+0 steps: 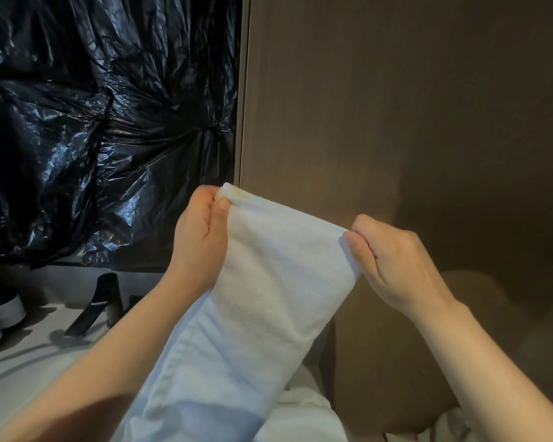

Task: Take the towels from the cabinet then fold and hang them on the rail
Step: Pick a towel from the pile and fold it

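Nearest the lens, a white terry-cloth towel (268, 282) is hanging as a long narrow band. Its lower end is dropping out of view at the bottom of the frame, close to the person's body, and its short top edge is being held up in front of the chest. The left hand (198, 237) is pinching the top left corner between thumb and curled fingers. The right hand (396, 263) is pinching the top right corner the same way, so both hands are grasping the towel and nothing else.

The held edge is sloping, with the left corner sitting higher than the right. The towel's long axis is running from that edge down and back toward the person, so all the slack is lying below the grips. Any further fold will probably need the two corners brought together, or the top edge lowered onto the hanging length.

More crumpled white cloth (307, 409) is lying just below the towel. Behind the hands a brown wood-grain panel (396, 106) is filling the right side, and crinkled glossy black plastic sheeting (93, 122) is covering the left. An angular black tap (106, 301) is standing on a pale counter (29, 355) at lower left. No rail is showing.
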`<action>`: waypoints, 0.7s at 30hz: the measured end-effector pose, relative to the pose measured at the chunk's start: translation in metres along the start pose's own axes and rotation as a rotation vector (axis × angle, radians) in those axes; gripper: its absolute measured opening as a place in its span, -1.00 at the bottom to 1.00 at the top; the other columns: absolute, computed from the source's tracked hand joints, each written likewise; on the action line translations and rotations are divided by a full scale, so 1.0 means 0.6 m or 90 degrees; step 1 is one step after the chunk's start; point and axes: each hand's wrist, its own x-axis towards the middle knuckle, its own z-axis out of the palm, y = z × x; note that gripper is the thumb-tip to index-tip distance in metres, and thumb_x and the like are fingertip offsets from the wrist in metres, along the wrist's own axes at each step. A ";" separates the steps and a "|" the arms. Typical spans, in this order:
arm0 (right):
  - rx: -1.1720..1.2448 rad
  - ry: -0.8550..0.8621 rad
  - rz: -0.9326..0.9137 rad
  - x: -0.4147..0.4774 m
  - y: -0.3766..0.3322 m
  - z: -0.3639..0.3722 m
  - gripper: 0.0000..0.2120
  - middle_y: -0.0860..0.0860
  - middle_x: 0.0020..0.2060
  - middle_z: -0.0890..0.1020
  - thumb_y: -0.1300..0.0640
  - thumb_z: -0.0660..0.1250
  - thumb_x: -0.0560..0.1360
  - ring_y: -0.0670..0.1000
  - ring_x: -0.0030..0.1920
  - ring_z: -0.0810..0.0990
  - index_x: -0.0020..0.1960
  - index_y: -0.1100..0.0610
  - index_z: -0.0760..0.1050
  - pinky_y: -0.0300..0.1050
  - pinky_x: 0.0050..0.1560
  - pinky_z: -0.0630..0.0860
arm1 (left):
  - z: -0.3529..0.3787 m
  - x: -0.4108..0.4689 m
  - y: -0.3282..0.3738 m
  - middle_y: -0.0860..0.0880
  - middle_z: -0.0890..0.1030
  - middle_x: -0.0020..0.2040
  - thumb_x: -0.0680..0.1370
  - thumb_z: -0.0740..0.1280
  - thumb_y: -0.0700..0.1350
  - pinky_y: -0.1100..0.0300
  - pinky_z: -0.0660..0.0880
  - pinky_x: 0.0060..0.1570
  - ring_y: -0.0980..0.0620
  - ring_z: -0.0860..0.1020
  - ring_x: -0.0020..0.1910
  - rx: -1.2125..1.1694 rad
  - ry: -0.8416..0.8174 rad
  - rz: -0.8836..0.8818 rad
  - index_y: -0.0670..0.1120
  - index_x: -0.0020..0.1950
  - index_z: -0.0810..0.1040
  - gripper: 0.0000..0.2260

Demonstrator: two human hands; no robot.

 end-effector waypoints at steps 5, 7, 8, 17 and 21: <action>0.111 -0.007 0.069 -0.005 -0.003 0.003 -0.72 -0.17 -0.31 0.50 -0.34 0.20 0.51 -0.10 -0.27 0.57 -0.13 -0.16 0.31 -0.38 -0.44 0.43 | 0.001 0.000 -0.001 0.12 0.44 -0.22 0.68 0.09 -0.12 0.59 0.34 -0.29 0.46 0.44 -0.26 0.031 0.015 0.022 -0.05 0.08 0.36 -0.91; 0.228 0.026 0.121 -0.003 -0.009 0.001 -0.79 -0.17 -0.21 0.54 -0.24 0.29 0.51 -0.05 -0.26 0.61 -0.06 -0.15 0.34 -0.26 -0.45 0.48 | 0.000 0.001 -0.004 0.11 0.44 -0.24 0.68 0.09 -0.12 0.58 0.34 -0.31 0.44 0.44 -0.29 0.030 0.015 0.014 -0.05 0.07 0.37 -0.92; 0.284 0.058 0.145 -0.002 -0.012 0.001 -0.81 -0.16 -0.20 0.55 -0.17 0.33 0.53 -0.02 -0.25 0.63 -0.04 -0.15 0.34 -0.20 -0.45 0.50 | 0.001 0.000 -0.004 0.10 0.44 -0.26 0.68 0.09 -0.13 0.57 0.35 -0.33 0.43 0.44 -0.30 0.030 0.017 0.018 -0.05 0.06 0.37 -0.92; 0.301 0.190 0.186 0.000 -0.015 0.012 -0.91 -0.15 -0.20 0.57 0.05 0.20 0.60 -0.15 -0.23 0.53 0.06 -0.01 0.47 -0.38 -0.32 0.37 | 0.011 -0.010 0.008 0.09 0.43 -0.29 0.67 0.11 -0.15 0.51 0.36 -0.36 0.36 0.42 -0.35 0.004 0.029 0.032 -0.07 0.04 0.38 -0.92; 0.217 0.196 0.149 -0.013 -0.006 0.010 -0.85 -0.21 -0.26 0.52 0.08 0.17 0.64 -0.23 -0.25 0.52 -0.03 0.05 0.49 -0.50 -0.30 0.34 | 0.011 -0.017 0.022 0.05 0.47 -0.25 0.67 0.13 -0.13 0.47 0.37 -0.33 0.26 0.42 -0.31 -0.024 0.020 0.023 -0.06 0.03 0.41 -0.91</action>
